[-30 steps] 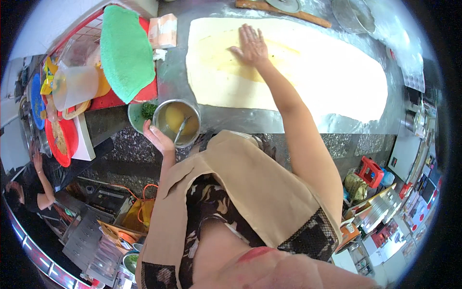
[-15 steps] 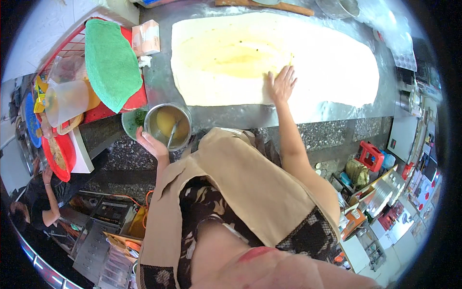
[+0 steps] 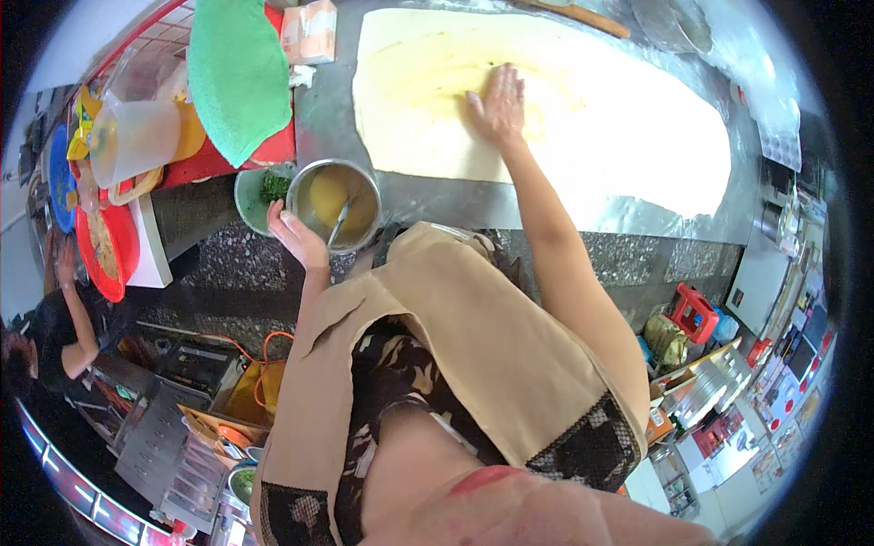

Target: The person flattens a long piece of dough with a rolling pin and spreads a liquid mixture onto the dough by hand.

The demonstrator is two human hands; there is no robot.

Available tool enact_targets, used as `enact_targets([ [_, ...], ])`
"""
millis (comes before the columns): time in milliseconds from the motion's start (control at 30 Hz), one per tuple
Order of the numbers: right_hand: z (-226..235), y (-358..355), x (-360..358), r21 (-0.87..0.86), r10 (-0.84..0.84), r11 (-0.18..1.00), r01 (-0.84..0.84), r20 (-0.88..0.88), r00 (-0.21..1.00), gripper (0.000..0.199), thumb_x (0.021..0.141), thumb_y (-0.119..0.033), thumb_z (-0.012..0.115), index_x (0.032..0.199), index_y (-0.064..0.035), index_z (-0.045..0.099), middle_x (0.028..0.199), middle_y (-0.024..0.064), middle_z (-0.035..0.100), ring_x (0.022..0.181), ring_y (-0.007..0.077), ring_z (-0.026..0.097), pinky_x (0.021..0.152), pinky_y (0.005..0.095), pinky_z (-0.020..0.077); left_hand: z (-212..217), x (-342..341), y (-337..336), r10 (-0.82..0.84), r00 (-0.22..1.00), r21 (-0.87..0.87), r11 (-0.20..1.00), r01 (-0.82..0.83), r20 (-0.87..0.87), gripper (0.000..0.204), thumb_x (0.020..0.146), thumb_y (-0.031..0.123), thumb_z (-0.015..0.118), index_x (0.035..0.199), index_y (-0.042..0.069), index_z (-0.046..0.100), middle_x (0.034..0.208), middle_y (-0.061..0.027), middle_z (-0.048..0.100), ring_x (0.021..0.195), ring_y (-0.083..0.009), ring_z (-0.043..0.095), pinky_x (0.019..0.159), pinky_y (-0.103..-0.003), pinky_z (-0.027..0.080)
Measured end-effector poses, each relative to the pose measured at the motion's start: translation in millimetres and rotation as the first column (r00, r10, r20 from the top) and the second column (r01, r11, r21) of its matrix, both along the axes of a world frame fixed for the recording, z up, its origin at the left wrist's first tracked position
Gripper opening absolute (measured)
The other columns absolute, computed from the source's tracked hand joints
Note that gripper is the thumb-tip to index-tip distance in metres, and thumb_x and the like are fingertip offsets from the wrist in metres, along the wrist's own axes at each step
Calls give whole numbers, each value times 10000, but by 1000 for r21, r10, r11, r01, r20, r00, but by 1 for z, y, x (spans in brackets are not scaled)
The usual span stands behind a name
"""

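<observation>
A large, pale sheet of dough [image 3: 619, 136] lies stretched over the metal worktop, with a yellowish, oily smear across its left and middle part. My right hand [image 3: 501, 109] rests flat on the smeared area, fingers stretched and holding nothing. At the worktop's near edge, my left hand [image 3: 299, 238] cups the side of a round metal bowl [image 3: 375, 196]. Inside that bowl are a yellow liquid [image 3: 328, 196] and a spoon [image 3: 340, 221] leaning on the rim. Beside it, a greenish bowl [image 3: 248, 207] contains chopped green herbs [image 3: 273, 188]; the fingertips of my left hand are near its rim.
A green cloth [image 3: 238, 82] covers part of a red rack at left, near a tissue box [image 3: 309, 35] and a plastic jug [image 3: 137, 144]. A wooden rolling pin [image 3: 583, 16] and a metal pan [image 3: 678, 23] sit at the far edge. Another person [image 3: 64, 337] works at far left.
My right hand has slid left and farther away over the dough, spreading the smear. My left hand stays at the metal bowl. The whole view has shifted slightly.
</observation>
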State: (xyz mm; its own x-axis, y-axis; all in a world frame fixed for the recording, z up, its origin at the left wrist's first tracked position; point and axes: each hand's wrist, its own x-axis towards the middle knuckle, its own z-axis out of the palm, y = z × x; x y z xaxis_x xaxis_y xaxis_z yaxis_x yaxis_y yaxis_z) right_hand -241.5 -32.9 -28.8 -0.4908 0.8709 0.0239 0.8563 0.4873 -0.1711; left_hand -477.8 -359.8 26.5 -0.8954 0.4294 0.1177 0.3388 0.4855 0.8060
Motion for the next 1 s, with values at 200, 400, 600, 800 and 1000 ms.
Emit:
enact_targets([
  [200, 4, -53, -79, -49, 305, 947, -319, -186, 934, 803, 916, -539, 386, 1420, 74, 265, 1511, 240, 212, 1420, 341, 175, 1170, 440, 97, 8, 3, 5, -34, 996, -4, 999, 34, -83, 371, 986, 235, 358, 1216, -40, 451, 1260, -228, 426, 1185, -368, 408, 1040, -459, 297],
  [400, 23, -124, -79, -119, 590, 785, -607, -151, 793, 763, 926, -543, 366, 1434, 19, 277, 1522, 184, 227, 1421, 305, 190, 1170, 416, 126, 6, 1, 3, -23, 997, 15, 1000, 24, -71, 354, 982, 203, 360, 1220, -43, 451, 1273, -233, 414, 1193, -365, 403, 1039, -455, 299],
  [600, 32, -142, -26, -98, 232, 968, -232, -8, 973, 807, 892, -529, 453, 1432, 39, 262, 1520, 195, 229, 1423, 304, 190, 1163, 450, 121, 8, 2, 4, -39, 999, 42, 998, 40, -31, 359, 987, 212, 355, 1211, -48, 459, 1266, -231, 420, 1183, -361, 409, 1031, -448, 306],
  [800, 10, -110, 100, -46, -176, 981, 189, 198, 964, 849, 916, -586, 352, 1464, 39, 178, 1536, 213, 164, 1435, 330, 134, 1159, 492, 63, 3, 7, 11, -90, 993, 40, 995, 93, -79, 360, 988, 219, 361, 1202, -50, 468, 1247, -230, 434, 1162, -359, 420, 1016, -445, 322],
  [1000, -24, -31, 138, 29, -307, 951, 307, -2, 952, 881, 914, -566, 383, 1396, 152, 210, 1482, 323, 197, 1408, 412, 145, 1143, 501, 91, -9, 1, -3, 16, 1000, 150, 988, -16, 4, 328, 956, 161, 424, 1204, -52, 445, 1194, -201, 450, 1145, -313, 424, 1027, -412, 300],
])
